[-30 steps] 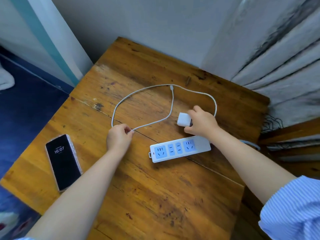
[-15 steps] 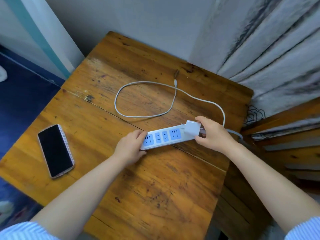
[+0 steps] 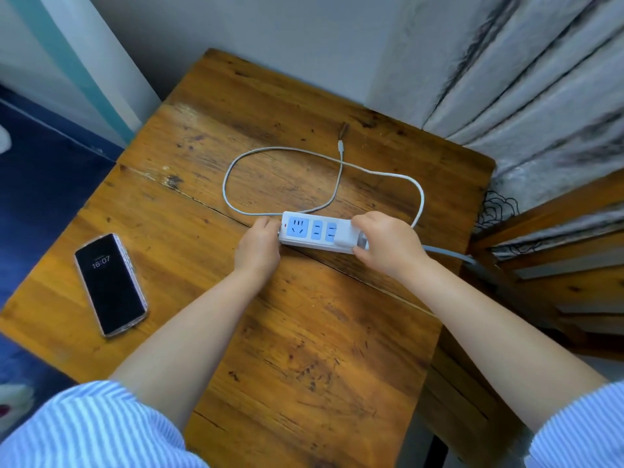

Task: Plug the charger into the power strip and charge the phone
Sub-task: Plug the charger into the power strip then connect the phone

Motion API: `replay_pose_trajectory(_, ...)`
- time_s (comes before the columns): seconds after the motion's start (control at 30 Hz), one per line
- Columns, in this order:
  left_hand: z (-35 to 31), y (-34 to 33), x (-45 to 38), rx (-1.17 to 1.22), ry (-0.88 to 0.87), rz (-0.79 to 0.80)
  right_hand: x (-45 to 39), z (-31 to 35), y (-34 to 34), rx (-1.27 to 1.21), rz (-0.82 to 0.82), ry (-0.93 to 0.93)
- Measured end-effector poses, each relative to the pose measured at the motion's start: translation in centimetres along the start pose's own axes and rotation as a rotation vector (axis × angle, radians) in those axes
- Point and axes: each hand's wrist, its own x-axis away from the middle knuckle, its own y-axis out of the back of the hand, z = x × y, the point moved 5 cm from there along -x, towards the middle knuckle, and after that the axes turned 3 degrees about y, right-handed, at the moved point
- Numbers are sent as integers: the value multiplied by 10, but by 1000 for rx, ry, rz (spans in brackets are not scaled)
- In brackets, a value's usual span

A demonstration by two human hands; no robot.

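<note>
While the left hand presses closed fingers against the left end of the white power strip at frame centre, the right hand grips the white charger on the strip's right-hand sockets. Charger cable: white, looped on the wooden table above the strip, its free plug lying loose toward the upper centre. Phone: lower left of the table, screen up, showing 16:07, well apart from the cable.

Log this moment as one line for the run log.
left hand: steadying power strip end | right hand: pressing charger onto strip | cable: loose | phone: unplugged
</note>
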Motion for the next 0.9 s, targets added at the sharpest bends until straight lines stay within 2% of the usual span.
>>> replay_pose_trajectory(0.57,79,-16,-24,-209,-310,158,-43,57,3,501,325,-242)
replay_pose_trajectory(0.9,88,-22,-26,-178,-379,114,-57,59,-2,562,500,-238)
